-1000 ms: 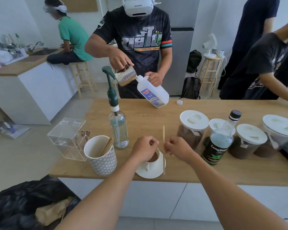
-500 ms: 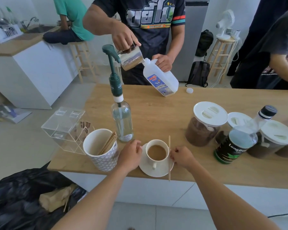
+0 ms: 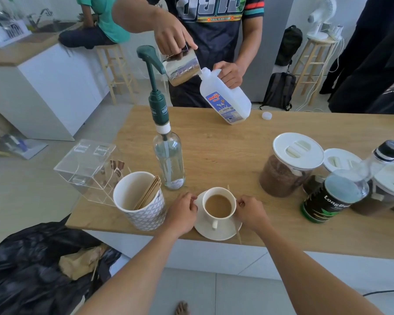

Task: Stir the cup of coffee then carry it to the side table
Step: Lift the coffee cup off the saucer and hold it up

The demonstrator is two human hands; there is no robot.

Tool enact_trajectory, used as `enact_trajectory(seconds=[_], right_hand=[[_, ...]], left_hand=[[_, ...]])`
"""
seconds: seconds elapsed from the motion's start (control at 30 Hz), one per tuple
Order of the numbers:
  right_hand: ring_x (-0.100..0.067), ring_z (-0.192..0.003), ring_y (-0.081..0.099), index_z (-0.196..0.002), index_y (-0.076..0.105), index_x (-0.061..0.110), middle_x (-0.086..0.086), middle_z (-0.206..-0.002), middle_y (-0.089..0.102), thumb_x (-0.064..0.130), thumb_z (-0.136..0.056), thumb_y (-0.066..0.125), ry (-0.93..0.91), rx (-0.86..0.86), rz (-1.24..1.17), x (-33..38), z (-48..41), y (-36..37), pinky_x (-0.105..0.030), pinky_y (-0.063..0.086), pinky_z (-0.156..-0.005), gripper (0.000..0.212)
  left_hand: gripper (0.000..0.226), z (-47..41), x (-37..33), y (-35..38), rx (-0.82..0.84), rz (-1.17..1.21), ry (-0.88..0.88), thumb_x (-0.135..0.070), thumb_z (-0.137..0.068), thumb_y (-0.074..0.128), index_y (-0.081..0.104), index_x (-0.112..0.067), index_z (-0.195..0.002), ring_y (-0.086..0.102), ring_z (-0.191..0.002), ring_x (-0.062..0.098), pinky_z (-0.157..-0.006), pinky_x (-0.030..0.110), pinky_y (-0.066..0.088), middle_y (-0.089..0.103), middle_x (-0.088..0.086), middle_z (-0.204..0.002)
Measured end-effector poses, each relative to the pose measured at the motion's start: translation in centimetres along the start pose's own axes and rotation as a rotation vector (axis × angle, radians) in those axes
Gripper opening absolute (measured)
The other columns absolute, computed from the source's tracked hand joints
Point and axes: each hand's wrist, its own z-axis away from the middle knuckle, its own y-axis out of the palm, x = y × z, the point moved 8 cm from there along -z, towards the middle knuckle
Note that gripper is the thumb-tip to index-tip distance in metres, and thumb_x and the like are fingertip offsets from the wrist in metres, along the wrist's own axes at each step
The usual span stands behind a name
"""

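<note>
A white cup of milky coffee (image 3: 218,205) stands on a white saucer (image 3: 214,234) near the front edge of the wooden counter (image 3: 225,144). My left hand (image 3: 183,211) grips the saucer's left rim. My right hand (image 3: 250,211) is closed on the right rim. A thin wooden stir stick (image 3: 238,234) lies along the saucer's right side, running under my right hand and past the cup. The cup's handle points toward me.
Left of the saucer stand a patterned cup of wooden sticks (image 3: 139,201), a pump bottle (image 3: 168,164) and a clear acrylic box (image 3: 86,164). Lidded jars (image 3: 289,164) and a dark bottle (image 3: 332,198) stand to the right. Opposite, a person tips a milk jug (image 3: 225,98) into a steel pitcher (image 3: 182,67). A black bag (image 3: 32,269) lies below left.
My hands dropped from above the cup, where the stick stood upright, to the two sides of the saucer. The stick now lies on the saucer's right side.
</note>
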Motion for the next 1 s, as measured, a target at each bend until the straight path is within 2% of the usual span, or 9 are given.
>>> enact_trajectory(seconds=[0.27, 0.37, 0.47, 0.73, 0.87, 1.0], right_hand=[[-0.016, -0.065, 0.05, -0.065, 0.051, 0.019, 0.004, -0.067, 0.056, 0.021, -0.093, 0.052, -0.002, -0.001, -0.027, 0.0, 0.1, 0.0, -0.026, 0.036, -0.051, 0.028], [-0.012, -0.065, 0.052, -0.08, 0.061, 0.014, 0.005, -0.07, 0.059, 0.02, -0.089, 0.056, -0.021, 0.006, -0.069, 0.0, 0.4, -0.1, -0.025, 0.039, -0.052, 0.012], [-0.008, -0.062, 0.051, -0.087, 0.065, 0.011, 0.005, -0.07, 0.058, 0.018, -0.088, 0.06, -0.034, 0.019, -0.086, -0.1, 0.6, -0.1, -0.023, 0.039, -0.051, 0.009], [-0.013, -0.067, 0.054, -0.081, 0.064, 0.014, 0.002, -0.075, 0.063, 0.019, -0.089, 0.056, -0.019, -0.053, -0.043, -0.5, 1.1, 0.0, -0.025, 0.039, -0.052, 0.013], [-0.019, -0.073, 0.06, -0.078, 0.064, 0.017, 0.0, -0.076, 0.065, 0.021, -0.088, 0.055, 0.0, -0.071, -0.036, -0.7, 1.4, -0.1, -0.03, 0.046, -0.057, 0.014], [-0.021, -0.076, 0.061, -0.078, 0.064, 0.02, 0.0, -0.079, 0.066, 0.024, -0.089, 0.056, 0.013, -0.073, -0.013, -0.5, 1.6, -0.2, -0.031, 0.047, -0.061, 0.014]], left_hand=[[0.03, 0.2, 0.2, 0.1, 0.011, 0.001, -0.005, -0.019, -0.1, 0.046, 0.057, -0.016, -0.127, 0.057, -0.116, 0.018, -0.099, 0.037, 0.047, 0.055, -0.001, -0.132], [0.03, 0.4, 0.4, 0.1, 0.018, 0.003, -0.012, -0.02, -0.1, 0.045, 0.056, -0.017, -0.128, 0.058, -0.114, 0.016, -0.096, 0.034, 0.048, 0.054, -0.001, -0.133], [0.031, 0.6, 0.4, 0.1, 0.021, -0.002, -0.014, -0.02, -0.101, 0.045, 0.056, -0.017, -0.13, 0.057, -0.115, 0.016, -0.096, 0.033, 0.047, 0.053, -0.001, -0.134], [0.03, 1.5, 0.5, 0.3, 0.033, -0.003, -0.005, -0.021, -0.1, 0.045, 0.057, -0.017, -0.127, 0.057, -0.109, 0.016, -0.098, 0.037, 0.048, 0.052, 0.0, -0.131], [0.028, 1.9, 0.6, 0.3, 0.043, -0.007, -0.005, -0.022, -0.1, 0.045, 0.057, -0.018, -0.125, 0.057, -0.108, 0.015, -0.098, 0.037, 0.048, 0.052, -0.001, -0.129], [0.027, 2.2, 0.4, 0.2, 0.05, -0.015, 0.001, -0.022, -0.101, 0.044, 0.058, -0.019, -0.124, 0.057, -0.106, 0.014, -0.096, 0.035, 0.047, 0.051, -0.001, -0.127]])
